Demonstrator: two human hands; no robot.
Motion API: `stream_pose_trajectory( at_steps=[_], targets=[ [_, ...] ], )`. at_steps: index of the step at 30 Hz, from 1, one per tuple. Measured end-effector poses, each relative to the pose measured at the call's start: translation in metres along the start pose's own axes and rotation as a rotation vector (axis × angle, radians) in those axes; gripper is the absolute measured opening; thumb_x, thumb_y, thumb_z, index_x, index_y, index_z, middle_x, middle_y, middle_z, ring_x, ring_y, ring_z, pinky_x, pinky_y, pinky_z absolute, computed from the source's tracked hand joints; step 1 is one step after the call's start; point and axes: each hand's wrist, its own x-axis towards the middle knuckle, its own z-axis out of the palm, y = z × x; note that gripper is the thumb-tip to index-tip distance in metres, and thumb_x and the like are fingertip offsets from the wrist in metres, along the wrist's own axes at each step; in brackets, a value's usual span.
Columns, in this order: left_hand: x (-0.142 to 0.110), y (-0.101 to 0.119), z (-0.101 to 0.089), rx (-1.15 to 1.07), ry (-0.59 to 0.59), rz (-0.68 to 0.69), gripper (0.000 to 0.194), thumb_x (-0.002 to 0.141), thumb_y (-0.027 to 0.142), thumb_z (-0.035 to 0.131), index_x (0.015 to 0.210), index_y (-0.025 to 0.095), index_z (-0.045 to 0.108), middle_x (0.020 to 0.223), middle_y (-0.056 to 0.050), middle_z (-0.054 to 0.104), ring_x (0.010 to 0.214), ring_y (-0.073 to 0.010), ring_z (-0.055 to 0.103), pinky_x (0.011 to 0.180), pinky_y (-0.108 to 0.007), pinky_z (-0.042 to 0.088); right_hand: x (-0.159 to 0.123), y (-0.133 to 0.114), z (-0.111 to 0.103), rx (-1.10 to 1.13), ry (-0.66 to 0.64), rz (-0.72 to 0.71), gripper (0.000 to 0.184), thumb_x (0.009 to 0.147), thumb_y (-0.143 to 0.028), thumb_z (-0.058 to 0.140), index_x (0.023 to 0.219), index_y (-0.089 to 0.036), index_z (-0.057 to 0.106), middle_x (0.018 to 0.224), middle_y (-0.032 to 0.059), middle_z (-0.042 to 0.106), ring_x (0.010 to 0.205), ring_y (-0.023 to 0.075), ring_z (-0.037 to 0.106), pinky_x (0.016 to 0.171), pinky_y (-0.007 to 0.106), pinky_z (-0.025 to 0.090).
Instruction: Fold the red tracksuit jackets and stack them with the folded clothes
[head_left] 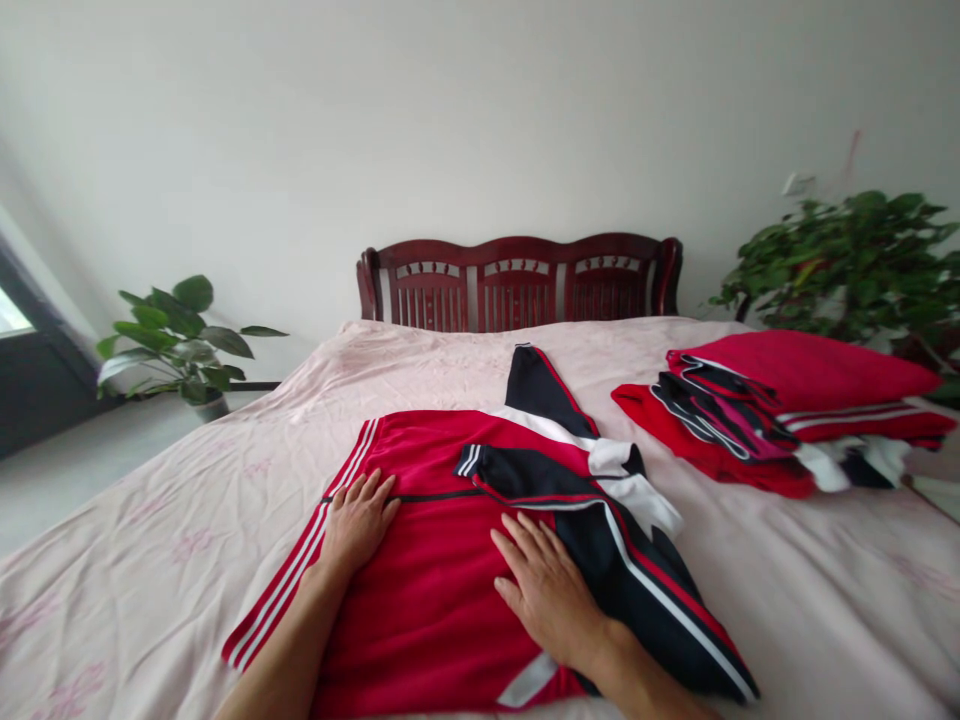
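Left hand (358, 522), right hand (551, 590): 2 grips wide, flat on red track jacket (442, 590); hem (450, 705) cut off.

Home bedroom: double bed (135, 560), pink floral sheet (450, 370), carved wooden headboard (517, 285), potted plant (176, 340), leafy houseplant (847, 265).

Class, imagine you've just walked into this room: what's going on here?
A person is smoothing a red track jacket on a pale pink bedspread with both bare hands. The left hand lies flat on the red body beside a white-striped sleeve. The right hand lies flat next to a black sleeve folded across the jacket. A pile of red and black sportswear lies further along the bed, towards a dark wooden headboard.
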Motion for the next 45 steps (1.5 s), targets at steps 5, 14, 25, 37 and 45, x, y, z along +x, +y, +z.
stream_pose_trajectory(
  at_steps=[5,14,25,37,45],
  targets=[
    [-0.0002,0.0002,-0.0011,0.007,0.003,0.007,0.049,0.097,0.046,0.042,0.142,0.029,0.053,0.151,-0.008,0.051,0.140,-0.0293,0.044,0.115,-0.050,0.032,-0.0006,-0.0010,-0.0016,0.007,-0.023,0.015,0.057,0.095,-0.038,0.050,0.150,-0.026,0.043,0.159,0.0066,0.036,0.147,0.0280,0.029,0.120,0.049,0.027],
    [-0.0010,0.0011,-0.0038,0.010,0.005,0.014,0.048,0.098,0.045,0.042,0.140,0.027,0.055,0.150,-0.008,0.051,0.139,-0.0287,0.045,0.114,-0.049,0.033,-0.0010,0.0004,-0.0003,0.018,-0.009,0.008,0.056,0.095,-0.036,0.052,0.149,-0.025,0.044,0.158,0.0077,0.037,0.147,0.0285,0.030,0.119,0.050,0.028],
    [-0.0008,0.0004,-0.0037,-0.020,0.010,0.006,0.047,0.097,0.044,0.044,0.139,0.027,0.056,0.151,-0.009,0.051,0.140,-0.0289,0.044,0.114,-0.049,0.032,-0.0002,-0.0017,-0.0045,0.028,-0.010,0.009,0.056,0.093,-0.034,0.054,0.148,-0.025,0.046,0.157,0.0082,0.039,0.146,0.0290,0.032,0.119,0.050,0.029],
    [0.0005,-0.0010,0.0000,-0.005,0.007,-0.002,0.047,0.097,0.046,0.043,0.139,0.029,0.056,0.150,-0.007,0.051,0.140,-0.0282,0.044,0.114,-0.048,0.033,-0.0001,0.0005,-0.0013,0.025,-0.016,0.008,0.056,0.095,-0.037,0.051,0.149,-0.026,0.044,0.159,0.0071,0.037,0.147,0.0279,0.029,0.120,0.049,0.027],
    [0.0004,-0.0018,0.0003,-0.015,0.009,0.014,0.048,0.098,0.045,0.041,0.139,0.027,0.056,0.150,-0.009,0.051,0.140,-0.0303,0.044,0.114,-0.050,0.033,-0.0015,0.0003,-0.0005,0.024,0.000,0.005,0.057,0.094,-0.035,0.052,0.149,-0.026,0.044,0.158,0.0072,0.038,0.147,0.0284,0.030,0.120,0.050,0.028]
  ],
)
